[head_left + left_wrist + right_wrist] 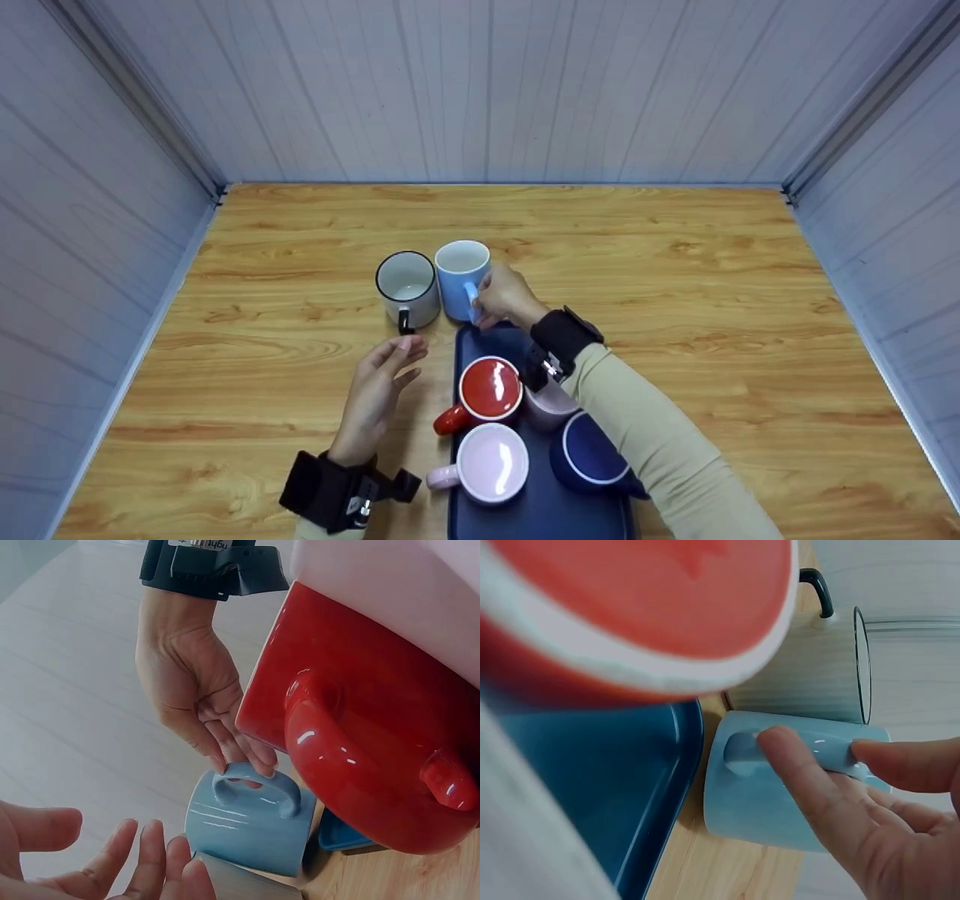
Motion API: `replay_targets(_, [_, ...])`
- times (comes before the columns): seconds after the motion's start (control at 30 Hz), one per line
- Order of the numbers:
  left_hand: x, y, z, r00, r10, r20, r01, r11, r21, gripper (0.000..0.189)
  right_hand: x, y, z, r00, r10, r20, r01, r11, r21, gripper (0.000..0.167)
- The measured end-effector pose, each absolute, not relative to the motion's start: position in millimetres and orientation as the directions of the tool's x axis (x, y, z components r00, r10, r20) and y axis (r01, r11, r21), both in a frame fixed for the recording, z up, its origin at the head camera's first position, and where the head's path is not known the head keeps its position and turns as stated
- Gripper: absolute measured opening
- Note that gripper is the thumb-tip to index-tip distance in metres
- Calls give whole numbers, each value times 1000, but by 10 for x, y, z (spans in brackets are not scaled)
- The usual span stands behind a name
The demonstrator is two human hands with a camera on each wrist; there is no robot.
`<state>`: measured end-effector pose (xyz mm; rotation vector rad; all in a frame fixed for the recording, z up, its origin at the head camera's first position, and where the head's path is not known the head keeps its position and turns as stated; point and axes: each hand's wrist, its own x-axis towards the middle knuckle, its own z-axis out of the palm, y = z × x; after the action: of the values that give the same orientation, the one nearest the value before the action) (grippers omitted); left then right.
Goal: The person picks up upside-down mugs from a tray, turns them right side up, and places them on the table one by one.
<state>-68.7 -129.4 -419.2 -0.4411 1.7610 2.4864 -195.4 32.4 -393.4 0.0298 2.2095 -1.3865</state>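
Observation:
My right hand (504, 298) pinches the handle of a light blue mug (453, 289), which stands upright on the table just past the tray's far edge. The right wrist view shows its thumb and fingers at that handle (821, 752). Right beside this mug, on its left, stands a white mug (420, 304) with a black rim and black handle. My left hand (375, 386) is held in front of the black handle, its fingers loosely extended and holding nothing. In the left wrist view, the fingers of the left hand (112, 870) are spread near the mugs.
A dark blue tray (540, 517) lies in front of the mugs. On it are a red mug (491, 388), a pink mug (493, 463), a second pink mug (551, 401) partly under my right forearm, and a navy mug (592, 450). Pale panels (487, 90) wall the wooden table.

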Motion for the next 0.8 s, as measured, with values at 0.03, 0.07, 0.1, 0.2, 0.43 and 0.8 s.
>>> replay_targets(0.03, [-688,-1294,-4191,-957,-114,-267,-214,-344,914,23,-1955,324,-3933,-858,-255,-446,287,481,-828,19])
replay_targets(0.07, [-689,-1295,-4192,-957,-115,-268,-215,-342,915,23,-1955,322,-3933,-856,-257,-449,286,488,-825,19])
replay_targets(0.1, [-690,-1295,-4192,-957,-115,-267,-215,-341,915,23,-1956,322,-3932,-854,-258,-452,285,495,-821,19])
replay_targets(0.2, [-689,-1300,-4197,-958,-114,-264,-213,-337,917,24,-1952,319,-3929,-851,-265,-454,274,512,-814,20])
replay_targets(0.43, [-700,-1298,-4206,-958,-118,-260,-208,-333,919,24,-1945,328,-3917,-848,-305,-434,229,528,-818,11])
replay_targets(0.8, [-703,-1308,-4218,-962,-100,-255,-210,-325,922,26,-1931,354,-3995,-827,-334,-453,262,483,-835,51])
